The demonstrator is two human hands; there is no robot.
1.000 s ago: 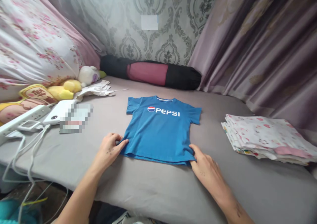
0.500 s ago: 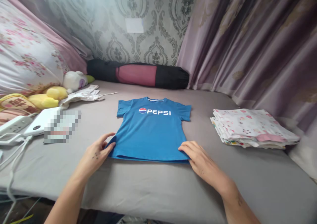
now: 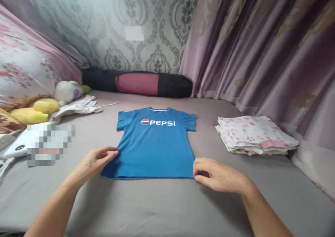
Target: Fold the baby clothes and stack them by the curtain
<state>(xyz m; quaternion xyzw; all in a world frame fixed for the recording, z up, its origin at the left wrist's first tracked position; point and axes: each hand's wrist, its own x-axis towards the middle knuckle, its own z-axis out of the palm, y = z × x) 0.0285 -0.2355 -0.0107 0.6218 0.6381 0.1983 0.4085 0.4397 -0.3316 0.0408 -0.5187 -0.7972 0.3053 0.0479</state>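
Note:
A blue short-sleeved T-shirt [image 3: 154,146] with a white PEPSI print lies spread flat, its collar pointing away from me and its hem toward me. My left hand [image 3: 95,162] is at the shirt's lower left edge, fingers stretched out and a small gap between thumb and forefinger. Below those fingertips the left hem corner lies loose. At the opposite hem corner, my right hand [image 3: 218,174] has thumb and forefinger closed on the fabric.
A stack of folded printed cloths [image 3: 253,134] sits to the right on the grey bedsheet [image 3: 162,209]. Along the wall lies a black and maroon bolster-shaped bag [image 3: 137,83]. Plush toys [image 3: 69,91], a crumpled white cloth [image 3: 78,108] and a white device [image 3: 23,141] with cables occupy the left.
The hem has come nearer and flattened. My left hand has come off the left hem corner and moved slightly up the side edge. The view has shifted a little right.

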